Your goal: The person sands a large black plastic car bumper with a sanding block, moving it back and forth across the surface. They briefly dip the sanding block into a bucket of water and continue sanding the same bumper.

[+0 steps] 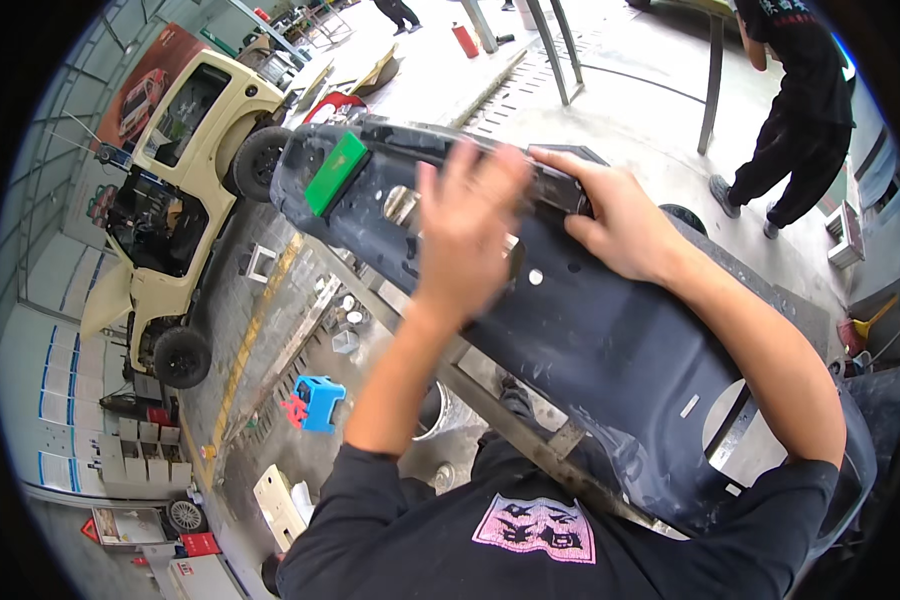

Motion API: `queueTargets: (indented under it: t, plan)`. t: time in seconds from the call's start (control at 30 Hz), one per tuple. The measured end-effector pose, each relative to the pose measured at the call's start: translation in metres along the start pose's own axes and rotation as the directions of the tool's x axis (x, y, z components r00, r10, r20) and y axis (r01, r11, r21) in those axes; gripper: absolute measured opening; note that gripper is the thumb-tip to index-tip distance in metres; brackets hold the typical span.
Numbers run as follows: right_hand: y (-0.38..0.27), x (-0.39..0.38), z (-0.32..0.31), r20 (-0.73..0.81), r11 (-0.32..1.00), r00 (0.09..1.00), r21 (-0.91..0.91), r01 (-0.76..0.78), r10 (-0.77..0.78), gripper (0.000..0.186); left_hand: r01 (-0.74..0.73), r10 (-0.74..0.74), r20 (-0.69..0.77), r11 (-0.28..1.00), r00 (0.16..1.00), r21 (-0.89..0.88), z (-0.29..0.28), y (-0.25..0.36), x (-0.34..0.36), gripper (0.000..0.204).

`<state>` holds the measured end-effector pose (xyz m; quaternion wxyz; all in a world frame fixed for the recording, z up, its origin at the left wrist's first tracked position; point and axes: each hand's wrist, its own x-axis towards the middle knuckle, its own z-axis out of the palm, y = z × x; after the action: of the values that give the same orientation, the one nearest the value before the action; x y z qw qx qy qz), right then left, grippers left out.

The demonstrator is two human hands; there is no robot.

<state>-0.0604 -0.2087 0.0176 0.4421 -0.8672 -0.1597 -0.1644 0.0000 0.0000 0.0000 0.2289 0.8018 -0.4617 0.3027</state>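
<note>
A large dark car bumper (610, 335) lies inner side up across a metal stand (505, 425) in front of me. Over its far half is my left hand (467, 225), blurred by motion, with fingers stretched and apart and nothing visible in them. My right hand (625, 215) is at the bumper's far edge, thumb and fingers closed around a dark glossy piece (558, 190). Whether that piece is separate or part of the bumper, I cannot tell. A green flat block (336, 174) rests on the bumper's far left end, beyond my left hand.
A cream off-road vehicle (175, 200) with open doors stands at the left. On the floor below are a blue step stool (318, 404) and a bucket (432, 410). Another person (800, 110) stands at the far right. A red cylinder (464, 40) stands farther back.
</note>
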Motion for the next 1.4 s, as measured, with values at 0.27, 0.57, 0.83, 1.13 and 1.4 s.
queueTargets:
  t: [0.27,0.57,0.83,1.13,1.4]
  plan:
    - [-0.005,-0.017,0.009,-0.022,1.000,1.000,0.020,0.005,-0.004,0.065,0.043,-0.039,0.051,0.995,0.998,-0.085,-0.005,0.017,-0.020,0.056]
    - [0.007,-0.014,0.014,-0.095,0.993,0.989,0.011,0.117,-0.115,0.063,-0.033,0.043,0.102,0.995,0.994,-0.096,-0.010,0.022,-0.019,0.055]
    - [-0.013,-0.016,0.007,0.008,0.999,1.000,0.049,-0.019,0.019,0.063,0.036,-0.036,0.068,0.999,0.997,0.008,-0.015,-0.012,-0.014,0.057]
    - [0.003,-0.015,0.019,-0.082,0.991,0.988,0.021,0.130,-0.128,0.069,0.083,-0.078,0.071,0.994,0.994,-0.069,-0.011,-0.009,-0.016,0.053]
    - [0.015,-0.003,0.013,-0.023,0.994,0.995,0.044,0.097,-0.096,0.046,-0.040,0.052,0.132,0.995,0.990,-0.095,0.005,0.012,-0.015,0.049]
